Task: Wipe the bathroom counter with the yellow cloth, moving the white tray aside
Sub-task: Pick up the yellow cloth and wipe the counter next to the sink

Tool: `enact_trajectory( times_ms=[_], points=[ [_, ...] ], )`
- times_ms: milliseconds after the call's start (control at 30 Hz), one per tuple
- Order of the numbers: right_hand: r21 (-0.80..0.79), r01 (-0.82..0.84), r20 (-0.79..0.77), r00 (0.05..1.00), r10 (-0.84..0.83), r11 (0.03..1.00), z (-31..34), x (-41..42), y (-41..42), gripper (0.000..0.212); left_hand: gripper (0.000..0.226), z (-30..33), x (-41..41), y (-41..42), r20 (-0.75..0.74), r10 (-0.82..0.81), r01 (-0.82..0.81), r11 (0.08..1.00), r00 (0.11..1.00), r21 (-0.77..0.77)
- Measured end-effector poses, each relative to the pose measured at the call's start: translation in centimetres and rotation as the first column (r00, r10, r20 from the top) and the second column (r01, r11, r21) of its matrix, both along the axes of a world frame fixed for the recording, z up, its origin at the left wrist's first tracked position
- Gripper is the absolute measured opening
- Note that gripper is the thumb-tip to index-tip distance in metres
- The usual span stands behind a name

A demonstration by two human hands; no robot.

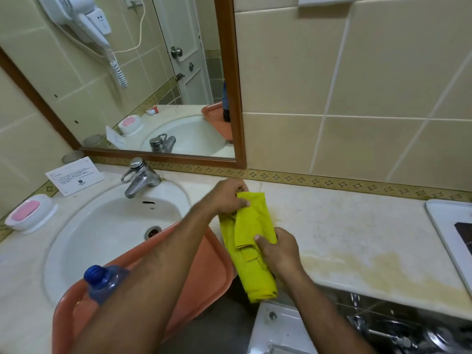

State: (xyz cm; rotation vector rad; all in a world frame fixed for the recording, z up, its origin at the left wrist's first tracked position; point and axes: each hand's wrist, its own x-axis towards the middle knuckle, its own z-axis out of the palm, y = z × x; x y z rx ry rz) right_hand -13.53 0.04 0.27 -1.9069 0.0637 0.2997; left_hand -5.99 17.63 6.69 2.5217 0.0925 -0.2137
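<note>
both grips pinch yellow cloth | white tray cut off right | counter stained

The right picture edge cuts off the white tray at the counter's right end, the left arm hides much of the bottle, and the card's print is too small to read.
</note>
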Motion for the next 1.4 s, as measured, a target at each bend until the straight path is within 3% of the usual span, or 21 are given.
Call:
enact_trajectory(
  times_ms=[33,100,167,233,267,367,467,767,967,1233,1400],
  points=[
    [-0.192,-0.064,0.034,0.997,0.072,0.979,-0.6,0.9,0.0,0.027,0.03,-1.5,-0.4,0.1,0.054,0.054,-0.056,0.998,0.997,0.039],
    [-0.596,-0.082,0.124,0.973,0.193,0.798,-1.6,2.3,-0.1,0.036,0.042,-4.5,-2.1,0.5,0.142,0.107,-0.134,0.971,0.984,0.198],
    [-0.735,0.044,0.317,0.904,0.286,0.677,-2.5,3.4,0.5,0.033,0.057,-7.6,-4.6,1.1,0.154,0.123,-0.173,0.91,0.98,0.376],
    [-0.724,0.054,0.43,0.815,0.389,0.687,-3.5,4.1,2.5,0.039,0.066,-9.8,-6.8,1.3,0.106,0.145,-0.177,0.877,0.984,0.446],
    [-0.742,-0.009,0.4,0.796,0.454,0.67,-3.9,4.1,3.9,0.049,0.065,-10.6,-7.5,1.2,0.097,0.16,-0.186,0.893,0.982,0.409],
    [-0.812,-0.145,0.275,0.759,0.59,0.565,-7.0,3.0,7.4,0.055,0.056,-12.3,-8.4,0.7,0.201,0.262,-0.296,0.942,0.944,0.158],
    [-0.821,-0.142,0.275,0.75,0.602,0.553,-9.0,3.6,8.3,0.056,0.055,-13.3,-8.5,0.6,0.293,0.323,-0.349,0.936,0.9,0.043],
    [-0.818,-0.139,0.226,0.814,0.535,0.558,-8.2,8.5,6.5,0.06,0.058,-12.8,-8.6,0.5,0.269,0.268,-0.338,0.905,0.925,0.257],
    [-0.86,-0.03,0.209,0.89,0.405,0.51,-8.4,11.2,-1.1,0.06,0.056,-12.6,-8.7,0.5,0.251,0.252,-0.321,0.901,0.935,0.292],
    [-0.898,0.074,0.167,0.97,0.178,0.434,-7.4,13.3,-18.0,0.055,0.058,-12.6,-9.1,0.6,0.228,0.22,-0.283,0.91,0.949,0.301],
    [-0.887,0.073,0.177,0.966,0.189,0.456,-6.5,11.9,-26.9,0.052,0.068,-12.3,-8.8,0.6,0.174,0.146,-0.206,0.893,0.974,0.401]
  ],
)
